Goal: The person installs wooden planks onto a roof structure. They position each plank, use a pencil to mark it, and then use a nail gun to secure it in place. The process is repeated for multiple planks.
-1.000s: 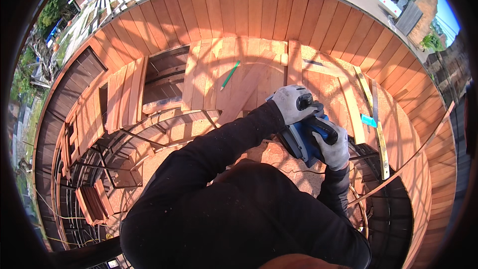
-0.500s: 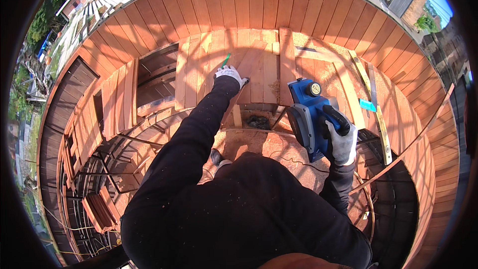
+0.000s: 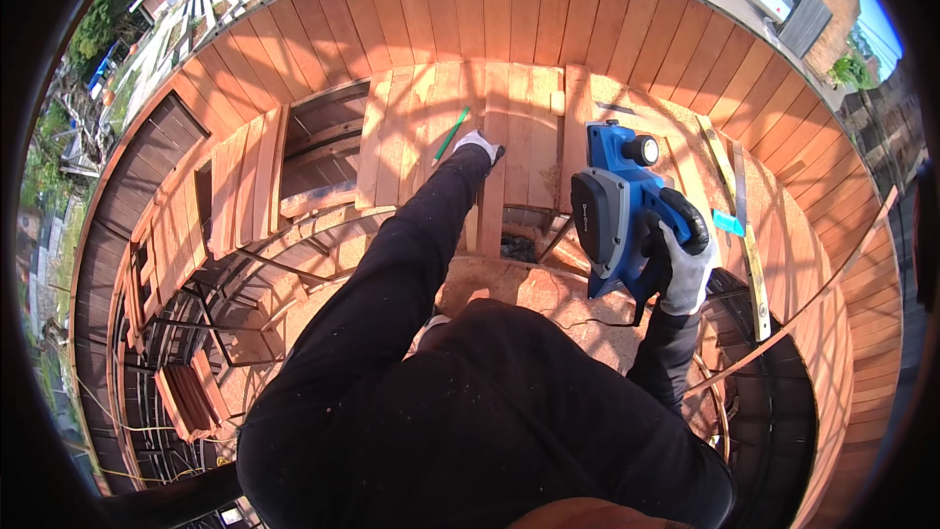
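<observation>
A green pencil (image 3: 450, 135) lies just beside our left hand (image 3: 477, 145) on the curved desk (image 3: 392, 152), with a yellow level (image 3: 756, 284) right of the blue planer (image 3: 627, 216). Our left fingers cross a board (image 3: 493, 191); we cannot tell whether they grip it. Our right hand (image 3: 688, 272) wraps its fingers around the planer's handle

Blue-and-black planer (image 3: 632, 198), green pencil (image 3: 451, 134)
</observation>
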Available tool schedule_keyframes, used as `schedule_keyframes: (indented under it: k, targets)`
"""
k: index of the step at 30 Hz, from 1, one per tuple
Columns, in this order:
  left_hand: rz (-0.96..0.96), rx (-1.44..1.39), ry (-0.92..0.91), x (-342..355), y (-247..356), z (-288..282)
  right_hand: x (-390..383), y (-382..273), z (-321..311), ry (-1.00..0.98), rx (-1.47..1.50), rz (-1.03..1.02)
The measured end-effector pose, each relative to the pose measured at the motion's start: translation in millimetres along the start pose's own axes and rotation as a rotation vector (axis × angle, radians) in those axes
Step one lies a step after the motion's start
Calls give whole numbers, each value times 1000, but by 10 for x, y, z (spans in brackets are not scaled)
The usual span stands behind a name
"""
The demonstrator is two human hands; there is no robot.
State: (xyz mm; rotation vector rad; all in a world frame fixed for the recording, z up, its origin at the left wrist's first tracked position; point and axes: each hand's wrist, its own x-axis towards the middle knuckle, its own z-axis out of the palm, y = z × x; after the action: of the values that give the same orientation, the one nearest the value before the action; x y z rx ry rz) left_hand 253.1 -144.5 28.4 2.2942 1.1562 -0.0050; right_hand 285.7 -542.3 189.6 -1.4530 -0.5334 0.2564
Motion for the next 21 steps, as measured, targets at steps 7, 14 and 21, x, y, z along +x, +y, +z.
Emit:
schedule_keyframes:
  k: [7,14,21]
  targets:
    - [334,-617,219,-184,74,-588,-60,-65,61,19,174,50]
    - [405,-915,415,-447,636,-1209,-103,-167,289,-79,222,42]
    - [531,-1000,481,-607,784,-1195,-76,-196,460,-145,311,55]
